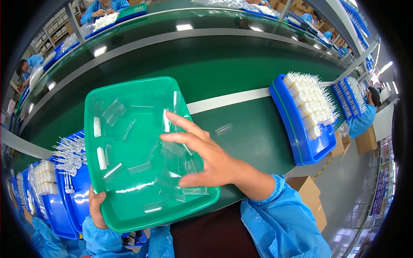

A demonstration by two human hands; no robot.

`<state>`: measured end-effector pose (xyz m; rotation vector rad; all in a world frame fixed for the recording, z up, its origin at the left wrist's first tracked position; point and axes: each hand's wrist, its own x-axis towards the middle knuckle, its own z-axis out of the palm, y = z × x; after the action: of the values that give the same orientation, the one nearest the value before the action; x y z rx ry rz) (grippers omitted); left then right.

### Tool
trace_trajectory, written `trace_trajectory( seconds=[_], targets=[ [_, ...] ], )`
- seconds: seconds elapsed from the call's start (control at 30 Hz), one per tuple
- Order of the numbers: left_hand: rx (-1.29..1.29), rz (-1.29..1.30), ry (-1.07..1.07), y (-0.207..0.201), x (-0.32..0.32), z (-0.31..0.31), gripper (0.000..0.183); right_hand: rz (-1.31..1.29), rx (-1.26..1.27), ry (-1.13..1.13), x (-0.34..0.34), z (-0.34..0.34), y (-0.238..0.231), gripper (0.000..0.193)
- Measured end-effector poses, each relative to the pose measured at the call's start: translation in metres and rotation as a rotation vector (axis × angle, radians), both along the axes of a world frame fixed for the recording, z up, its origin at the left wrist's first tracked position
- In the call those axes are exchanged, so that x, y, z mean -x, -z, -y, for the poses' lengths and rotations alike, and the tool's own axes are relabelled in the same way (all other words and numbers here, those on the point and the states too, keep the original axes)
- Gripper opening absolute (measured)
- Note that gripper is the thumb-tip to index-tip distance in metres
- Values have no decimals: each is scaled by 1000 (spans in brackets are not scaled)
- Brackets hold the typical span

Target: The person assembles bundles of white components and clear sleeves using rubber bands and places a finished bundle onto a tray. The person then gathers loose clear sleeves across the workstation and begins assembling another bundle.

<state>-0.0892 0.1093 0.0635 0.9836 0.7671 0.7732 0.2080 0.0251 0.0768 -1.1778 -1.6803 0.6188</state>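
Note:
A green plastic tray (129, 224) stands tilted slightly in front of me, with several short clear plastic tubes (114, 112) scattered over its bottom. Two white cylindrical pieces (102, 158) lie along its left side, and another white piece (166, 121) is near the fingertips of my right hand. My left hand (98, 208) grips the tray's rim at the near left corner, thumb on top and the other fingers hidden beneath. Over the tray's right half hovers my right hand (208, 157), its fingers spread and nothing visible between them; it hides some tubes.
One clear tube (223, 129) lies on the green table right of the tray. Stacked blue trays (301, 129) at the right hold white brush-like parts (312, 101). More blue trays (81, 204) stand at the left, beside a co-worker's sleeve (45, 236). An open cardboard box (309, 195) is below right.

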Motion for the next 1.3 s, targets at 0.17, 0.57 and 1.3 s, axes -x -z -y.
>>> trace_trajectory(
  seconds=[0.17, 0.57, 1.3],
  targets=[
    [22, -14, 48, 0, 12, 1, 58, -211, -225, 200, -48, 13, 18, 68],
    [228, 185, -155, 3, 18, 1, 60, 773, 408, 102, -68, 44, 71, 112],
    [161, 224, 148, 69, -7, -82, 49, 787, -81, 275, -79, 67, 105, 48]
  ],
)
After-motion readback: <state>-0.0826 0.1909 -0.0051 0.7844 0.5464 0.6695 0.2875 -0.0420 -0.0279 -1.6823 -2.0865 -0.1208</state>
